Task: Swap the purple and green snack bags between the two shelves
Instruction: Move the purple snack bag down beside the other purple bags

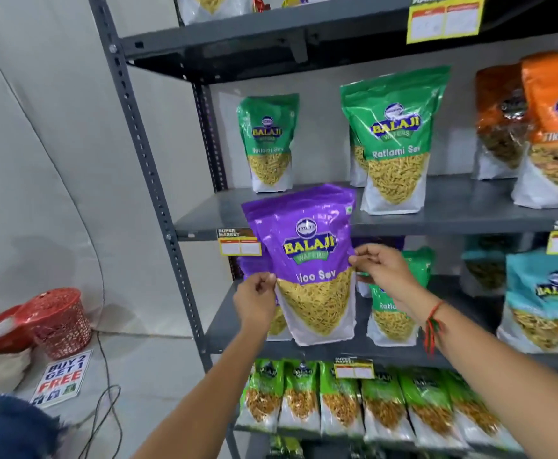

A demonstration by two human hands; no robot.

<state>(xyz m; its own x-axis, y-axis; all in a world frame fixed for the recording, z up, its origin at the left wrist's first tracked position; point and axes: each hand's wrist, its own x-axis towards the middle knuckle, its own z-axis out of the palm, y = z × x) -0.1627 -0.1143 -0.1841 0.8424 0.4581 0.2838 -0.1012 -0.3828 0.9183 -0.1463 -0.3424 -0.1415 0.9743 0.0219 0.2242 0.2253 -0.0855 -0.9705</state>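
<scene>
I hold a purple Aloo Sev bag upright in front of the rack, between the two shelves. My left hand pinches its left edge and my right hand pinches its right edge. On the upper shelf stand two green Ratlami Sev bags, a small-looking one at the back left and a nearer one. On the lower shelf another green bag stands behind my right wrist, and another purple bag is partly hidden behind my left hand.
Orange bags fill the right of the upper shelf, light blue bags the right of the lower one. Several lime-green packs line the shelf below. A red basket, a sign and a cable lie on the floor at left.
</scene>
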